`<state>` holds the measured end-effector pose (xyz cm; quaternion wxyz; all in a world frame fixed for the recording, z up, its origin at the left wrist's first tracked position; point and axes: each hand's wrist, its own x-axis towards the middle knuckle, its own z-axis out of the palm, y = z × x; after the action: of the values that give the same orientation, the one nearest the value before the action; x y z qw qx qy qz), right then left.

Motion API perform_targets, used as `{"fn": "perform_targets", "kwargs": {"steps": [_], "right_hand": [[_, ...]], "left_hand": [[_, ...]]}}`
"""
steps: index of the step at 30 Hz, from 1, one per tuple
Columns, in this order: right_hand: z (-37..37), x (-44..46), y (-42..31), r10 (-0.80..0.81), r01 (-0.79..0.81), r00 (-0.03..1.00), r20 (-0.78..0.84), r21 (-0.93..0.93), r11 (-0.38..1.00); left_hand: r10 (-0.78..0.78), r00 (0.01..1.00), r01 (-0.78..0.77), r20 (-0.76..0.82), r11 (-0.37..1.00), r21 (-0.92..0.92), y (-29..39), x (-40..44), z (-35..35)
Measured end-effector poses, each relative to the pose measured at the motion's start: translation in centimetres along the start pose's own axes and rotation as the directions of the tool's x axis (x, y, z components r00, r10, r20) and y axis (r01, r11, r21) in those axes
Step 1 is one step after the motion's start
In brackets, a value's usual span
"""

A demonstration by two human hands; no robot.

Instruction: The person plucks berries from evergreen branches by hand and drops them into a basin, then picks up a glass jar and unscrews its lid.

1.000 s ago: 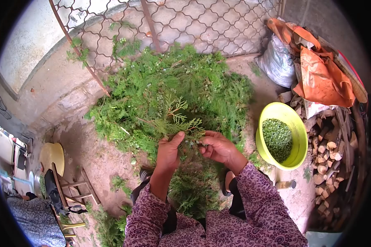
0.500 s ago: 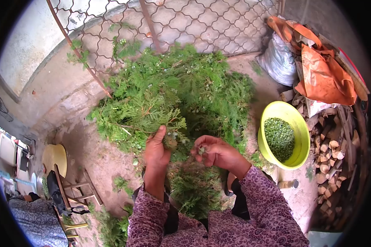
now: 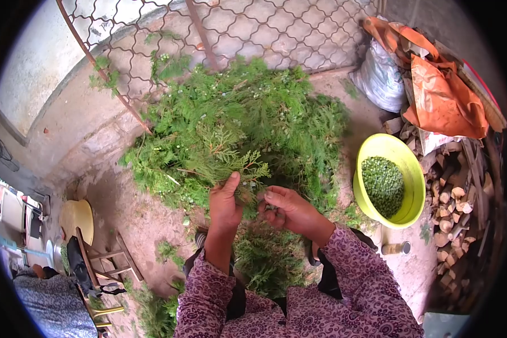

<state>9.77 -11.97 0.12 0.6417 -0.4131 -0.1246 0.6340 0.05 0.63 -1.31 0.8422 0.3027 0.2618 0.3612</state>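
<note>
My left hand [image 3: 225,204] is closed on a green conifer sprig [image 3: 236,164], thumb on top, with the leafy tips fanning out beyond it. Close by on the right, my right hand [image 3: 284,208] has its fingers curled beside the sprig's lower end; small greenish bits show at the fingers, too small to tell apart. Beyond both hands lies a large heap of green branches [image 3: 287,112] dotted with pale berries. A yellow-green basin [image 3: 414,191] holding many small green berries [image 3: 382,186] stands to the right.
More cut greenery [image 3: 267,259] lies between my feet. Stacked firewood [image 3: 453,208], orange sacking [image 3: 448,101] and a white sack [image 3: 380,79] line the right side. A can [image 3: 396,248] lies near the basin. At left are a wooden stool [image 3: 110,256] and another person [image 3: 53,301]. A metal lattice [image 3: 253,34] stands behind.
Both hands moved apart, then came closer together again. The sprig in my left hand swung left and back right. The basin has shifted slightly in view.
</note>
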Motion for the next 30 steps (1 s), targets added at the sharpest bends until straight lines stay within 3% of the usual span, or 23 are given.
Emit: {"fn": "perform_targets", "kwargs": {"steps": [4, 6, 8, 10, 12, 15, 21, 24, 28, 30], "right_hand": [[-1.0, 0.8, 0.4, -0.005, 0.0, 0.999, 0.042, 0.123, 0.992], [-0.8, 0.0, -0.1, 0.084, -0.082, 0.991, 0.107, -0.025, 0.996], [-0.1, -1.3, -0.1, 0.135, -0.122, 0.977, 0.166, -0.083, 0.989], [-0.2, -1.5, 0.0, 0.189, -0.16, 0.956, 0.223, -0.144, 0.977], [-1.1, -0.8, 0.3, 0.06, -0.055, 0.981, 0.185, -0.033, 0.998], [-2.3, 0.7, 0.4, -0.027, 0.026, 0.996, 0.081, 0.012, 1.0], [-0.9, 1.0, 0.8, -0.179, 0.17, 0.983, -0.048, -0.152, 0.974], [-0.4, 1.3, 0.8, -0.234, 0.22, 0.966, -0.106, -0.128, 0.967], [-0.7, 1.7, 0.8, -0.174, 0.163, 0.975, -0.14, -0.088, 0.983], [-0.3, 1.6, 0.8, -0.166, 0.172, 0.973, -0.163, 0.023, 0.985]], "left_hand": [[-0.01, 1.0, 0.011, -0.024, 1.0, 0.027, -0.1, -0.1, 0.1], [-0.032, 0.998, 0.033, -0.052, 0.999, 0.03, 0.3, 0.1, -0.3], [-0.085, 0.995, 0.09, 0.054, 0.991, -0.098, 0.8, 0.7, -1.2], [-0.093, 0.996, 0.093, 0.009, 0.993, -0.079, 1.3, 0.7, -1.1], [-0.101, 0.994, 0.099, -0.03, 0.993, -0.056, 1.1, 0.9, -1.3], [-0.224, 0.969, 0.232, 0.106, 0.971, -0.065, -0.6, 0.9, -2.0], [-0.194, 0.975, 0.194, 0.112, 0.981, 0.013, -1.1, 0.2, -0.9], [-0.172, 0.977, 0.169, 0.129, 0.985, 0.038, -1.1, -0.1, -0.8], [-0.141, 0.983, 0.135, 0.113, 0.989, 0.064, -1.6, -0.3, -0.7], [-0.131, 0.986, 0.12, 0.104, 0.987, 0.106, -1.4, -0.7, -0.4]]}}
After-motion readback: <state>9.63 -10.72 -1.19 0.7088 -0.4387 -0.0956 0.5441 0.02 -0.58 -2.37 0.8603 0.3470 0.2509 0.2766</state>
